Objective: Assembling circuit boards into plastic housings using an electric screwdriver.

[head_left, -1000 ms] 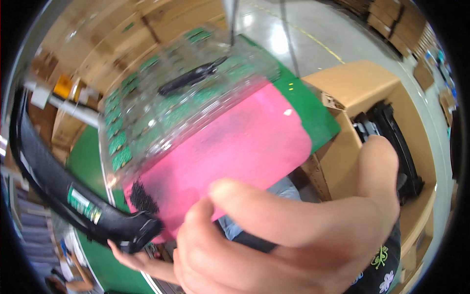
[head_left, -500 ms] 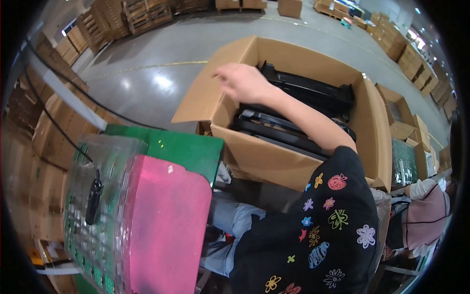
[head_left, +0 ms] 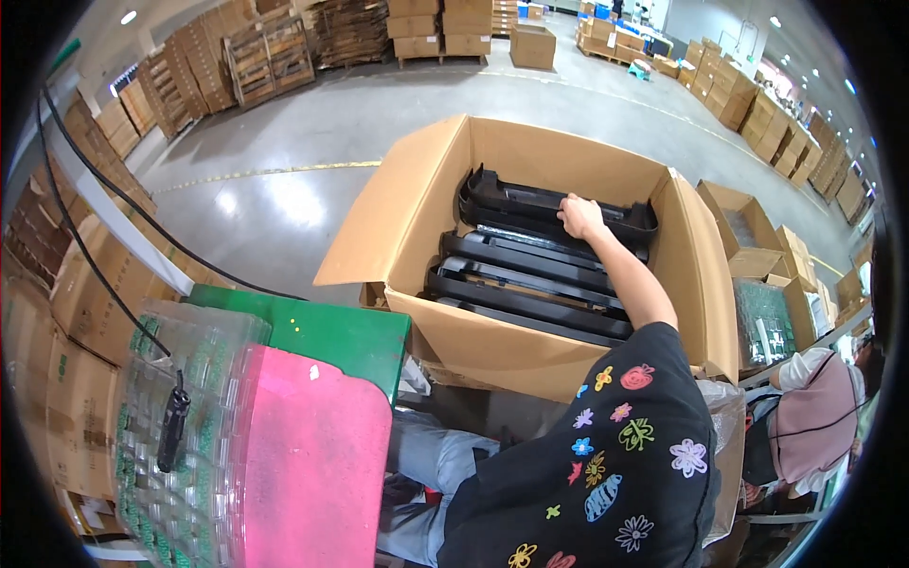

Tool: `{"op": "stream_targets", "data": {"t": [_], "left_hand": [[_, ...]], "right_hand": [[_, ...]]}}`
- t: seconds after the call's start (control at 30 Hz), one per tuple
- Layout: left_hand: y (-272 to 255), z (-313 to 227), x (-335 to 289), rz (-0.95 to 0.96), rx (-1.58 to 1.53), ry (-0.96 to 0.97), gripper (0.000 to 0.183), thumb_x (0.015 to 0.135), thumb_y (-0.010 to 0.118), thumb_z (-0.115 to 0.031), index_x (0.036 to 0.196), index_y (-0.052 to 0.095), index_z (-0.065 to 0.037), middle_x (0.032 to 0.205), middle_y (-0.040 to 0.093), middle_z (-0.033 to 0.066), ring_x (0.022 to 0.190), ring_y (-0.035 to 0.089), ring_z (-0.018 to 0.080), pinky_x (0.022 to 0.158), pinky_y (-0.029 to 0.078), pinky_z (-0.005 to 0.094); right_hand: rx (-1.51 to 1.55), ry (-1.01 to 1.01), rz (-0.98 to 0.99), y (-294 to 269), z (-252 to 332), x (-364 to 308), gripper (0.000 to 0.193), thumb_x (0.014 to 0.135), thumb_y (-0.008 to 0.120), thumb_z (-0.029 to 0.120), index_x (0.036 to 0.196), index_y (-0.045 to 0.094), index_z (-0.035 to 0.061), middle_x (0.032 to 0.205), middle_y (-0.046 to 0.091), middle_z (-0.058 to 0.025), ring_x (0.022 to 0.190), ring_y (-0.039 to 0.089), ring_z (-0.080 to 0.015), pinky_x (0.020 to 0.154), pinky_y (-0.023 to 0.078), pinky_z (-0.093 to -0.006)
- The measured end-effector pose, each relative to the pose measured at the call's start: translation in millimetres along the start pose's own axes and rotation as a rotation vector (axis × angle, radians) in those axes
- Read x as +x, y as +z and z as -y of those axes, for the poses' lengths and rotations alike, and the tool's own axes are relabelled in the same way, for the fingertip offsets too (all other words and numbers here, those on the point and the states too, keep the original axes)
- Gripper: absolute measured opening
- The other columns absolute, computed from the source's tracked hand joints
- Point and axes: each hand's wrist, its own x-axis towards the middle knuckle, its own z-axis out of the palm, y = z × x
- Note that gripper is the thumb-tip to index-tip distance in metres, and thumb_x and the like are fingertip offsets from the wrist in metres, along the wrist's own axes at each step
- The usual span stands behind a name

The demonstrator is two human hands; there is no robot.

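Note:
My right hand [head_left: 581, 217] reaches into a large open cardboard box [head_left: 502, 333], its fingers curled at a long black plastic part [head_left: 525, 194] near the far wall. That part is shallow and trough-like, with raised, rounded ends. The fingertips are partly hidden, but the hand looks closed on the part's edge. Below it lie several similar long black plastic parts [head_left: 521, 295], side by side in rows. My left hand is out of sight.
Left of the box stands a green table [head_left: 355, 331] with a pink sheet [head_left: 317, 454] and clear plastic trays [head_left: 204, 473]. A black pen-shaped tool [head_left: 174, 428] on a cable lies over the trays. A co-worker [head_left: 814, 426] and more boxes [head_left: 743, 227] are at right.
My right hand has moved from above the box's left side rightward and down to the far black part. The view has shifted, showing more of the floor beyond.

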Motion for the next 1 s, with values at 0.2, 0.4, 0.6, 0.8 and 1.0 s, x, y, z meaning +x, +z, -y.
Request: {"op": "stream_targets", "data": {"t": [0.2,0.4,0.6,0.8,1.0], "left_hand": [[96.3,-114.0,-29.6,0.263,0.032,-0.120,0.014,0.089,0.060,-0.009,0.095,0.068,0.001,0.095,0.066,0.0129,0.090,0.062,0.0240,0.081,0.050,0.0354],[138.4,-198.1,-127.2,1.053,-0.061,-0.078,0.033,0.085,0.060,0.008,0.118,0.060,0.004,0.106,0.066,0.0137,0.098,0.063,0.0246,0.090,0.051,0.0338],[219.8,-258.9,-212.0,1.258,-0.633,0.460,0.132,0.054,0.094,-0.040,0.150,0.013,0.002,0.157,0.019,0.0239,0.137,0.034,0.0378,0.107,0.038,0.0485],[190.0,-232.9,-212.4,0.790,-0.907,-0.292,0.073,0.081,0.066,-0.008,0.142,0.028,0.007,0.134,0.046,0.0220,0.123,0.050,0.0297,0.105,0.039,0.0393],[127.6,-176.7,-144.4,0.664,-0.815,-1.115,0.050,0.082,0.061,-0.004,0.130,0.049,0.003,0.115,0.063,0.0126,0.104,0.061,0.0213,0.092,0.050,0.0350]], "right_hand": [[0.412,0.000,-0.176,-119.9,-10.3,-9.6,0.028,0.093,0.060,0.027,0.100,0.067,0.0002,0.091,0.068,-0.0191,0.089,0.066,-0.0295,0.081,0.050,-0.0402],[1.143,-0.262,-0.349,-260.7,84.8,-64.5,0.028,0.100,0.056,0.028,0.105,0.062,0.0015,0.090,0.065,-0.0026,0.081,0.060,-0.0098,0.064,0.052,-0.0299],[1.574,-0.629,0.081,-316.5,203.7,-125.1,0.026,0.099,0.057,0.021,0.113,0.055,-0.0002,0.099,0.063,-0.0035,0.086,0.064,-0.0083,0.063,0.060,-0.0243],[1.216,-1.162,0.449,-266.9,287.3,-174.1,0.079,0.079,0.080,0.025,0.141,0.039,0.0003,0.131,0.052,-0.0160,0.124,0.051,-0.0296,0.096,0.051,-0.0419],[0.115,-1.980,-0.171,-170.3,348.7,-185.7,0.066,0.065,0.073,0.018,0.129,0.058,0.0134,0.138,0.054,-0.0116,0.127,0.053,-0.0280,0.105,0.043,-0.0453]]}}
